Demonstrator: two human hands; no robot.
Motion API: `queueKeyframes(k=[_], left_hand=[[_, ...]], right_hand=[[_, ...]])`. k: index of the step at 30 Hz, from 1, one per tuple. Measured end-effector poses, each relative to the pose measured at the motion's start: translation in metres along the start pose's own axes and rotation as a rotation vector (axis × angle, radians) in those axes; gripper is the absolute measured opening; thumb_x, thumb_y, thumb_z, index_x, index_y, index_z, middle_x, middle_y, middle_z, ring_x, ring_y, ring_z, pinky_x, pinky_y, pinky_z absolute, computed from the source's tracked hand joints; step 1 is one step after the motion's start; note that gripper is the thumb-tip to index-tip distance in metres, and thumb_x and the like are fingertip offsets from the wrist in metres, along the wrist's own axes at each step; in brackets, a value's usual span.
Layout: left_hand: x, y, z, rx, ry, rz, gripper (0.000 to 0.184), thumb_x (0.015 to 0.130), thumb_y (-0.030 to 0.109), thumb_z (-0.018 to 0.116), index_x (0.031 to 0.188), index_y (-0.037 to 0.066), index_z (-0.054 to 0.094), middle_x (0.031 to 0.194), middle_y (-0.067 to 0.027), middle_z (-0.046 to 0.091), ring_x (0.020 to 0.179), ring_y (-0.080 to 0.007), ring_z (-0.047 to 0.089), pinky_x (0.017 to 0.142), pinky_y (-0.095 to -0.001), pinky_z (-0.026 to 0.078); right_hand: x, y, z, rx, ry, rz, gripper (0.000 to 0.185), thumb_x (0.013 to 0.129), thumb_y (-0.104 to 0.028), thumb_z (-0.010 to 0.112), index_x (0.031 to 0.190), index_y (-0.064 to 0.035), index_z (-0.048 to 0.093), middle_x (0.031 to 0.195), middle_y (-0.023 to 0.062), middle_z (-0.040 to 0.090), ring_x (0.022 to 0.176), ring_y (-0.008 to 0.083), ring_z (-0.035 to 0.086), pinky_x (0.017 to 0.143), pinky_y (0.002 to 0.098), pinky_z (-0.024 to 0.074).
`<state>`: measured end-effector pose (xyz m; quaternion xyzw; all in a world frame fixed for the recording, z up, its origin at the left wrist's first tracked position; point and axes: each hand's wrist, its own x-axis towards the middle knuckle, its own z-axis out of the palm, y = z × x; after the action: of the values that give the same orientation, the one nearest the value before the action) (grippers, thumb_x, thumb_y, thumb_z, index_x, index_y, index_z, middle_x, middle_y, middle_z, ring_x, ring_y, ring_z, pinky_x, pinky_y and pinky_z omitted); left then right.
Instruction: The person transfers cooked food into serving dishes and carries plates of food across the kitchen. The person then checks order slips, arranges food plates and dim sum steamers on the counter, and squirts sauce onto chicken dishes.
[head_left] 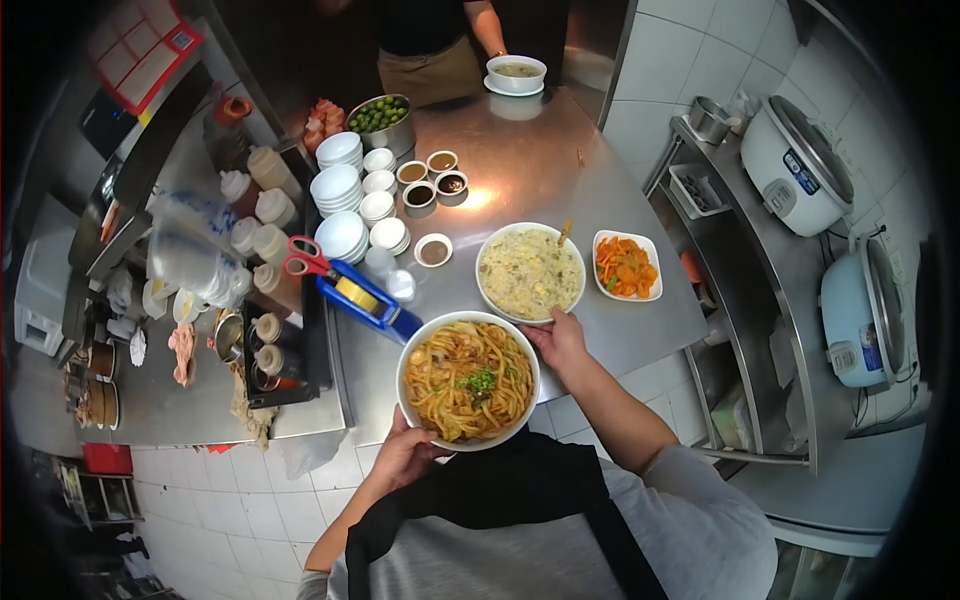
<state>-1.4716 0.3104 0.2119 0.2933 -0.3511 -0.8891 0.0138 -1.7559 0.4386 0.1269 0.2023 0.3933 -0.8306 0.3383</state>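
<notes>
My left hand (405,450) grips the near left rim of a white bowl of thick noodles (467,380) topped with chopped green herbs. The bowl is held in front of my apron at the counter's near edge. My right hand (560,345) has its thumb on the near rim of a white bowl of fried rice (530,272), fingers tucked under its side and partly hidden. A spoon handle (566,231) sticks out of the rice. To the right of the rice sits a square white dish of orange vegetables (627,266).
Left of the bowls are a blue tape dispenser (368,302), red scissors (306,257), stacked white bowls (342,236), sauce cups (419,194) and squeeze bottles (275,207). Across the steel counter (540,150), another person's hand (498,50) touches a soup bowl (516,75). Rice cookers (795,165) stand right.
</notes>
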Motion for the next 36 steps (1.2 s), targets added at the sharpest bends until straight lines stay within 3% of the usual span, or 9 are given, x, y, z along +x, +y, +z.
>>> queueKeyframes(k=[8,11,14,16,19,21,23,25,36], left_hand=[[0.093,-0.020,0.038,-0.080,0.033,-0.041,0.061,0.074,-0.004,0.049,0.122,0.021,0.023,0.122,-0.0182,0.044,0.104,-0.0379,0.054,0.087,-0.0563,0.045],[0.140,-0.024,0.052,-0.121,0.027,0.006,0.061,0.073,-0.005,0.047,0.122,0.021,0.021,0.126,-0.0195,0.040,0.101,-0.0389,0.055,0.084,-0.0553,0.048],[0.189,-0.013,0.074,-0.167,0.021,0.028,0.061,0.075,-0.005,0.046,0.124,0.019,0.020,0.126,-0.0188,0.039,0.102,-0.0380,0.055,0.082,-0.0522,0.050],[0.220,-0.001,0.089,-0.186,0.068,0.013,0.066,0.075,-0.004,0.047,0.130,0.019,0.018,0.127,-0.0172,0.039,0.107,-0.0377,0.052,0.084,-0.0506,0.050],[0.267,0.007,0.099,-0.158,0.073,0.042,0.059,0.081,-0.004,0.044,0.131,0.017,0.019,0.124,-0.0192,0.041,0.103,-0.0373,0.054,0.082,-0.0452,0.053],[0.287,0.011,0.104,-0.167,0.063,0.066,0.056,0.084,-0.001,0.045,0.130,0.017,0.020,0.122,-0.0194,0.043,0.101,-0.0373,0.055,0.082,-0.0424,0.053],[0.303,0.012,0.105,-0.198,0.043,0.071,0.055,0.085,-0.003,0.048,0.128,0.021,0.022,0.113,-0.0162,0.048,0.096,-0.0299,0.058,0.079,-0.0378,0.054],[0.305,0.017,0.113,-0.214,0.078,0.121,0.059,0.085,-0.004,0.048,0.130,0.022,0.020,0.115,-0.0169,0.047,0.095,-0.0304,0.058,0.080,-0.0370,0.054],[0.299,0.017,0.114,-0.098,0.210,0.082,0.057,0.087,0.001,0.051,0.129,0.024,0.019,0.112,-0.0210,0.047,0.094,-0.0300,0.058,0.078,-0.0363,0.055]], right_hand=[[0.116,-0.064,0.061,-0.062,-0.065,-0.072,0.040,0.095,-0.017,0.036,0.131,-0.0114,0.020,0.120,0.0174,0.044,0.093,0.0320,0.056,0.080,0.0479,0.0488],[0.167,-0.087,0.077,-0.011,0.010,-0.156,0.039,0.094,-0.014,0.037,0.131,-0.0112,0.024,0.115,0.0142,0.048,0.087,0.0274,0.056,0.081,0.0417,0.0486],[0.145,-0.155,0.071,-0.194,-0.204,-0.367,0.038,0.092,-0.011,0.041,0.128,-0.0038,0.032,0.099,0.0107,0.055,0.087,0.0209,0.056,0.078,0.0347,0.0495],[0.129,-0.207,0.028,-0.474,-0.222,-0.648,0.033,0.088,-0.012,0.049,0.121,-0.0095,0.047,0.102,0.0065,0.056,0.086,0.0187,0.055,0.078,0.0318,0.0466],[0.061,-0.255,-0.049,-1.348,0.174,-1.189,0.033,0.087,-0.016,0.050,0.118,-0.0056,0.051,0.103,0.0132,0.056,0.093,0.0212,0.056,0.082,0.0324,0.0444],[0.055,-0.248,-0.129,-1.437,0.389,-0.743,0.035,0.087,-0.017,0.050,0.121,-0.0077,0.049,0.105,0.0149,0.055,0.087,0.0233,0.059,0.077,0.0350,0.0489],[0.019,-0.222,-0.136,-0.802,0.192,-0.142,0.038,0.090,-0.017,0.046,0.127,-0.0084,0.043,0.107,0.0151,0.055,0.080,0.0246,0.061,0.067,0.0350,0.0540],[0.014,-0.190,-0.124,-0.336,0.090,-0.112,0.039,0.093,-0.015,0.040,0.131,-0.0084,0.036,0.108,0.0147,0.055,0.078,0.0250,0.063,0.060,0.0337,0.0565],[0.151,-0.236,-0.060,-0.387,0.011,-0.295,0.040,0.094,-0.013,0.037,0.133,-0.0094,0.031,0.110,0.0139,0.056,0.083,0.0239,0.063,0.066,0.0353,0.0560]])
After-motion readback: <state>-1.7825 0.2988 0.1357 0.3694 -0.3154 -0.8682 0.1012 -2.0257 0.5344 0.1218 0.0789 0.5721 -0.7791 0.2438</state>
